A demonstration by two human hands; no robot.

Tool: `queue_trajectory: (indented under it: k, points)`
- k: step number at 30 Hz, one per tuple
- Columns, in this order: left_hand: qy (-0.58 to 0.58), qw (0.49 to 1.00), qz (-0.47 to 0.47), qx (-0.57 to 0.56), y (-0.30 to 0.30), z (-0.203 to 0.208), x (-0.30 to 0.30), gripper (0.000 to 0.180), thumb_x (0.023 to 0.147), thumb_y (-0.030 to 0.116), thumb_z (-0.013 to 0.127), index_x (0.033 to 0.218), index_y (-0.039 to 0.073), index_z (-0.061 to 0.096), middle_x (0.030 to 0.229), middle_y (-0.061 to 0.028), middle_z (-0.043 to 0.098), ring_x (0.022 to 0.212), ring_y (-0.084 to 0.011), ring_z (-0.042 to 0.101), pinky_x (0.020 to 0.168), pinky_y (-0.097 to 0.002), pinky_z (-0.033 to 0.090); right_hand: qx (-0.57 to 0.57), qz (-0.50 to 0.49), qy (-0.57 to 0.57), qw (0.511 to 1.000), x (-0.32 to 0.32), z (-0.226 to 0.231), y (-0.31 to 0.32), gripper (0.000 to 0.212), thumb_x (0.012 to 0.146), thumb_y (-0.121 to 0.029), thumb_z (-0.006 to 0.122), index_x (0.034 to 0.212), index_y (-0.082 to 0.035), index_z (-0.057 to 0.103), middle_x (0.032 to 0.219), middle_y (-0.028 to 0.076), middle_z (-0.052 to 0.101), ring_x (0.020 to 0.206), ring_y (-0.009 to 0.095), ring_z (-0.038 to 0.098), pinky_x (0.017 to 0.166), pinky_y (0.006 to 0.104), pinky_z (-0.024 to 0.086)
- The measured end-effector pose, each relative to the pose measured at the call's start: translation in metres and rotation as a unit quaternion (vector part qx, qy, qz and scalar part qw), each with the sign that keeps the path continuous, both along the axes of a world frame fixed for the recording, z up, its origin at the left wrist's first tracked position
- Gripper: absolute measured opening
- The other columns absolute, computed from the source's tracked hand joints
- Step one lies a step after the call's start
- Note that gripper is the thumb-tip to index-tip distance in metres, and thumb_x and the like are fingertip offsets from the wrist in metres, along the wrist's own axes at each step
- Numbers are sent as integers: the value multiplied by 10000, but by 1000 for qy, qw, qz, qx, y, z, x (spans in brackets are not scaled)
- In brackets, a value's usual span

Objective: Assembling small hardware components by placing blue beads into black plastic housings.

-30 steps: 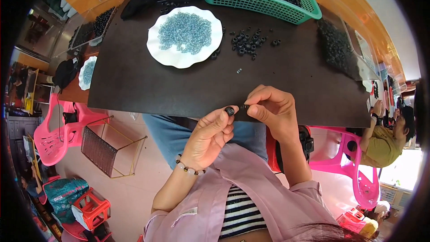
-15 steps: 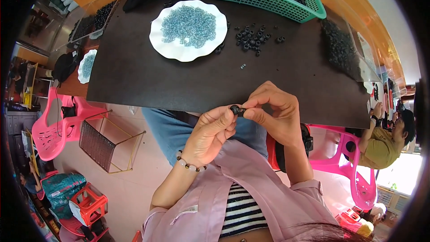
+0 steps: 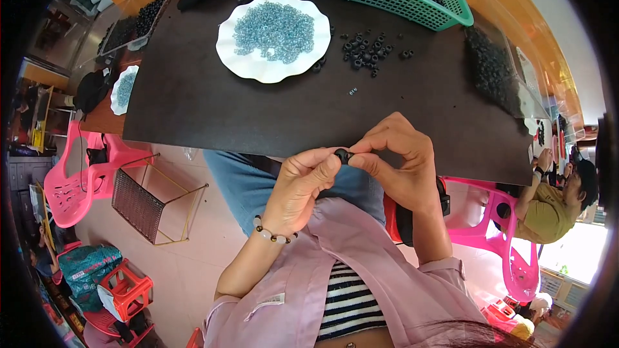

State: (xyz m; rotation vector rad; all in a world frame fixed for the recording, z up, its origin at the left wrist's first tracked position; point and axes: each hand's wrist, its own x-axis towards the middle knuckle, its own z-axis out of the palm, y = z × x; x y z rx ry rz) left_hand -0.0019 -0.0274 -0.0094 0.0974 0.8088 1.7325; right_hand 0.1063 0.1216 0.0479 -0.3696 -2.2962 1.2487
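Note:
Just over my lap, at the near table edge, both hands meet at a small black bead-like piece (image 3: 343, 155). The thumb and index finger of my left hand (image 3: 298, 187) pinch it from one side. From the other side the fingertips of my right hand (image 3: 405, 171) close on it too, partly covering it. Whether a second small part sits between the fingertips, I cannot tell. A loose group of black round pieces with holes (image 3: 365, 53) lies beyond my hands. Closer in are a few clear bluish beads (image 3: 353, 91). More bluish beads (image 3: 277, 26) fill a white wavy-rimmed plate (image 3: 261, 72).
A green basket (image 3: 393, 8) of black pieces stands at the far side of the dark table (image 3: 213, 119). At the right is a clear container (image 3: 493, 71) with more. Pink chairs (image 3: 74, 183) stand left and right; a person (image 3: 551, 209) sits at the right.
The black piece has turned between my fingertips and they have drawn closer together around it. Both hands stay in nearly the same place. The whole view has shifted slightly.

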Motion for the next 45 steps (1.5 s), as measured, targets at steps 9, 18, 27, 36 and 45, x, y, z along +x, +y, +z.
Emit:
queue_trajectory:
  k: [9, 18, 27, 36, 45]
  points:
    - [-14, 1000, -5, -3, 1, 2, -4, 277, 901, 228, 674, 1056, -2, 679, 770, 25, 592, 686, -69, 492, 646, -231, 433, 19, -15, 17, 1000, 1, 5, -2, 162, 688, -93, 825, 809, -62, 721, 765, 2, 668, 761, 138, 544, 708, 274, 424]
    - [-42, 999, -7, 25, -2, -4, -2, 256, 900, 216, 675, 1047, 7, 682, 784, 4, 601, 700, -85, 501, 659, -243, 441, 29, -9, 11, 999, 1, 2, -4, 158, 689, -89, 824, 809, -64, 725, 770, 7, 673, 762, 139, 544, 702, 276, 425]
    - [-24, 999, -4, 23, -3, -5, -1, 248, 867, 207, 721, 1051, 41, 713, 809, 33, 637, 684, -44, 464, 625, -198, 399, 26, -12, 5, 1000, 0, 2, -7, 123, 693, -22, 778, 795, -62, 722, 760, 21, 671, 737, 171, 550, 692, 288, 435]
    - [58, 998, 11, 10, -4, -4, -4, 216, 855, 183, 734, 1007, 29, 725, 815, 31, 612, 677, -59, 453, 614, -200, 377, 1, 17, -35, 999, 2, 1, -2, 161, 699, -107, 820, 812, -62, 715, 773, 0, 660, 764, 132, 544, 712, 279, 426]
    - [117, 990, -75, 40, -8, 13, -19, 221, 849, 202, 739, 961, 11, 736, 777, 14, 590, 656, -67, 439, 584, -221, 378, -168, 225, 16, 960, -9, -10, 3, 425, 853, -302, 696, 1137, 14, 682, 1092, 126, 686, 945, 199, 544, 842, 304, 418]
